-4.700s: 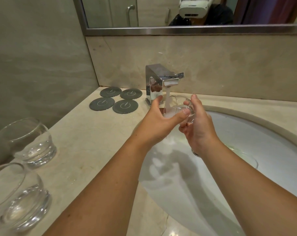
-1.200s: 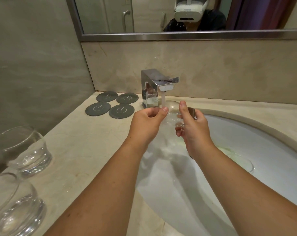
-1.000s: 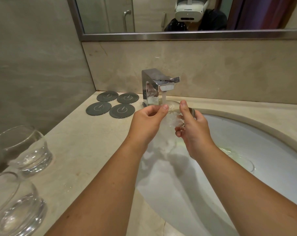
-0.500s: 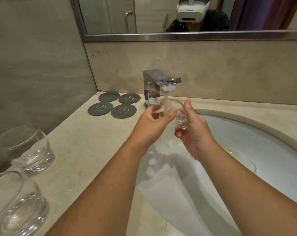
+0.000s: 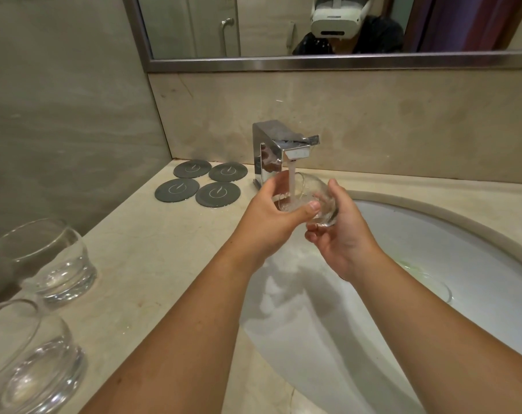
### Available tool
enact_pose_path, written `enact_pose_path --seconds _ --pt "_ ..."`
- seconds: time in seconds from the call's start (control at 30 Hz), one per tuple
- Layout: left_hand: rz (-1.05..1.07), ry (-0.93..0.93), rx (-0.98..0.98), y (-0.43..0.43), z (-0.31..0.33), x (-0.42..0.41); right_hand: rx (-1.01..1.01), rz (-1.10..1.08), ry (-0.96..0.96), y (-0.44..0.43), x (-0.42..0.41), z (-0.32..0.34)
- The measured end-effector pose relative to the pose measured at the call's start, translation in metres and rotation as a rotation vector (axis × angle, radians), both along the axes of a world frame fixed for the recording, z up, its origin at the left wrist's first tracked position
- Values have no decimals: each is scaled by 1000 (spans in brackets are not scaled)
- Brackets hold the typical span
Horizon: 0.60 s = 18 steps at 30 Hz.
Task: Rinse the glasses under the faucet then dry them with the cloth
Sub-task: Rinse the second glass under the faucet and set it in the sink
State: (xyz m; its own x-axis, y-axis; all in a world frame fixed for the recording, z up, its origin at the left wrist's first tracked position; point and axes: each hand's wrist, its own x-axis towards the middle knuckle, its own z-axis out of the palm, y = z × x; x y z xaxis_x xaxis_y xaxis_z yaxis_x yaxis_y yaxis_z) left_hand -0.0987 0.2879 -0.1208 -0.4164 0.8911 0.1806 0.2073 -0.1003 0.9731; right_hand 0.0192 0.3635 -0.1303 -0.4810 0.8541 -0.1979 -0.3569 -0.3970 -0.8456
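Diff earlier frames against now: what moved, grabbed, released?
The glass was turned between left hand and right hand: a second ago the water stream seemed to hit its outside, now it runs into the tilted mouth. Nothing released; both hold it throughout. Faucet running, two glasses and four coasters on the counter unchanged.

Warm, rather dim light from overhead. The forearms [image 5: 194, 324] cast soft grey shadows into the white sink basin [image 5: 433, 234]. Small glints mark the chrome faucet [image 5: 268, 150]. Wide-angle distortion stretches the nearest glass [image 5: 26, 363] at lower left.
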Motion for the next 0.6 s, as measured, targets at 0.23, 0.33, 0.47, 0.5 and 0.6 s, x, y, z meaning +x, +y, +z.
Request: enact_pose_path --seconds 0.23,0.33,0.47,0.5,0.6 --pt "77 12 -96 -4 5 7 -16 -21 70 -1 -1 2" --pt "137 27 -98 -4 5 7 -19 -5 68 -2 -2 4" --pt "139 -17 -61 -3 7 6 -59 -16 61 -2 -1 5" --pt "124 -19 -54 -4 8 6 -72 -20 49 -2 0 5" --pt "59 -6 -44 -4 7 6 -83 -19 15 -2 2 4"
